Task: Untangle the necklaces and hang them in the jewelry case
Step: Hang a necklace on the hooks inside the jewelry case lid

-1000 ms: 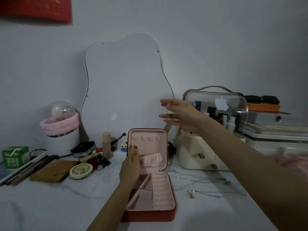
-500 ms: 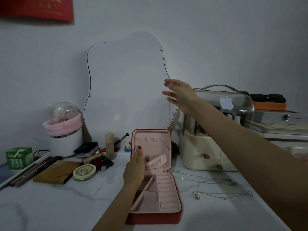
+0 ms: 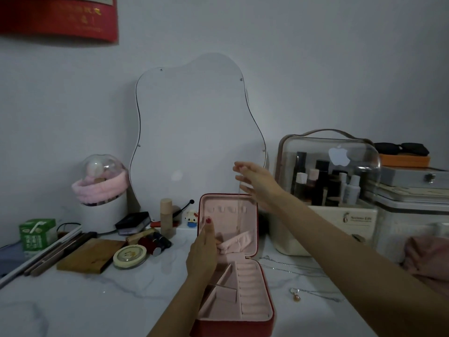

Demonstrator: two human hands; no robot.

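Right fingers (image 3: 239,169): pinching the top of a thin chain (image 3: 240,190), the other fingers spread loosely; the right hand (image 3: 257,182) is raised above the case lid.
Left fingers (image 3: 208,224): held together and laid against the left inner edge of the lid (image 3: 228,222); the left hand (image 3: 202,254) rests over the case's left side. Whether it grips the edge, I cannot tell.
Chain: hangs straight down from the right hand, in front of the lid's pink lining, near its row of hooks.
Case (image 3: 234,293): red outside, pink inside, open on the bench (image 3: 85,302), lid upright.
Other necklaces: one with an amber pendant (image 3: 297,297) lies on the bench right of the case; another thin chain (image 3: 286,265) lies behind it, near the cosmetics box (image 3: 328,166).
Mirror (image 3: 194,132): wavy-edged, leaning against the wall behind the case.
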